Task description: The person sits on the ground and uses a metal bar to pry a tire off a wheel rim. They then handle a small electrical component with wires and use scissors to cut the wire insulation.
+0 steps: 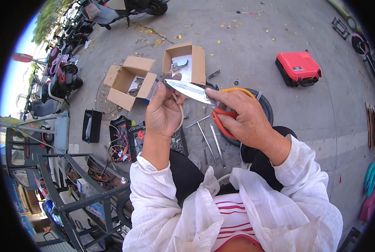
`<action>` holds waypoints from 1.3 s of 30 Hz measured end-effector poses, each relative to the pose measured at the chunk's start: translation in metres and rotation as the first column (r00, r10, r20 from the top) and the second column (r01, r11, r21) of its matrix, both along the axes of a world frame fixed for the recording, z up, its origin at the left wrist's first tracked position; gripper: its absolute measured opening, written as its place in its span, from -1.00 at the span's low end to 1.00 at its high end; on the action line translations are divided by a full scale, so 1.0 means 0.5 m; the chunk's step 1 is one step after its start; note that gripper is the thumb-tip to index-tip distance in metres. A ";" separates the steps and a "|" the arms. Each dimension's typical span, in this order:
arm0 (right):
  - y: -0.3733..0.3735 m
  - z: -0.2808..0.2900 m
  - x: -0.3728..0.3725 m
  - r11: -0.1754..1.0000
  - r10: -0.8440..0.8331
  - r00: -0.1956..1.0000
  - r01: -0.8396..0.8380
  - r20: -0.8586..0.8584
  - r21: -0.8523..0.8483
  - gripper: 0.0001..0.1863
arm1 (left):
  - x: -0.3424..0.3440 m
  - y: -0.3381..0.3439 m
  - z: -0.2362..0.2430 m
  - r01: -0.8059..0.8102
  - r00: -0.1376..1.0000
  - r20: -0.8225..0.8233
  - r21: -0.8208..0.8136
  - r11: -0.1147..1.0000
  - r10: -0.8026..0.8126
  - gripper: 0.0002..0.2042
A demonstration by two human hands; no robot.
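My right hand (249, 122) is wrapped round the orange and red handles of a pair of scissors (191, 91), with the thumb near the pivot. The bright blades point left and end at the fingers of my left hand (163, 110). Those fingers are curled round a whitish cord (182, 115), which loops down beside the palm. A small dark piece shows by the fingertips at the blade tip; I cannot make out what it is.
Two open cardboard boxes (201, 63) with metal parts stand ahead. A red hard case (300, 67) lies at the right. Beneath my right hand is a tyre (268, 108). A T-handle wrench (204, 133), black trays (91, 126) and a metal frame (70, 206) are nearby.
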State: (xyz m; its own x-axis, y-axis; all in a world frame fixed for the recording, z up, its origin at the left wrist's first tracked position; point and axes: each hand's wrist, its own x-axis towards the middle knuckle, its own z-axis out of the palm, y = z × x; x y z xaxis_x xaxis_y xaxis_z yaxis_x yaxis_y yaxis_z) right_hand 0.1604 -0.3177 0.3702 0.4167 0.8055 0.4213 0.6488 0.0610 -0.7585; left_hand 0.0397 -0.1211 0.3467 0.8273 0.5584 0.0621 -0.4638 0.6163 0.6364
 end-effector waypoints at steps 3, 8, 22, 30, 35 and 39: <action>0.000 0.003 0.002 1.000 -0.001 1.000 0.001 0.016 -0.015 -0.43 | 0.003 -0.005 0.003 -0.013 1.000 -0.011 -0.056 0.998 0.013 -0.67; -0.004 0.006 -0.001 0.995 -0.035 0.998 0.039 0.045 -0.088 -0.43 | 0.012 -0.010 0.001 -0.032 0.999 -0.013 -0.074 0.997 0.031 -0.66; -0.009 -0.005 0.003 0.997 -0.045 0.993 0.052 0.114 -0.063 -0.53 | 0.007 0.001 -0.006 -0.033 0.997 -0.072 0.039 0.999 0.036 -0.64; -0.015 -0.008 0.000 0.997 -0.036 0.992 0.044 0.123 -0.064 -0.56 | 0.003 -0.004 -0.004 -0.048 0.991 -0.125 0.068 0.997 0.056 -0.65; -0.017 -0.010 0.002 0.995 -0.025 0.992 0.036 0.122 -0.089 -0.56 | 0.004 -0.004 -0.005 -0.044 0.988 -0.142 0.081 0.996 0.056 -0.66; -0.016 -0.015 0.006 0.997 -0.023 0.995 0.029 0.095 -0.067 -0.55 | 0.006 -0.002 -0.011 -0.038 0.987 -0.154 0.070 0.997 0.049 -0.67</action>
State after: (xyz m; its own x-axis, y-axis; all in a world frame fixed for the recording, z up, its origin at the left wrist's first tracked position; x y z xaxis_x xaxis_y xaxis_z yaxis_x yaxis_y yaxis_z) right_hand 0.1634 -0.3259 0.3629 0.3989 0.8233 0.4038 0.7179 -0.0065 -0.6961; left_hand 0.0427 -0.1224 0.3413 0.8048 0.5929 -0.0269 -0.3816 0.5516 0.7417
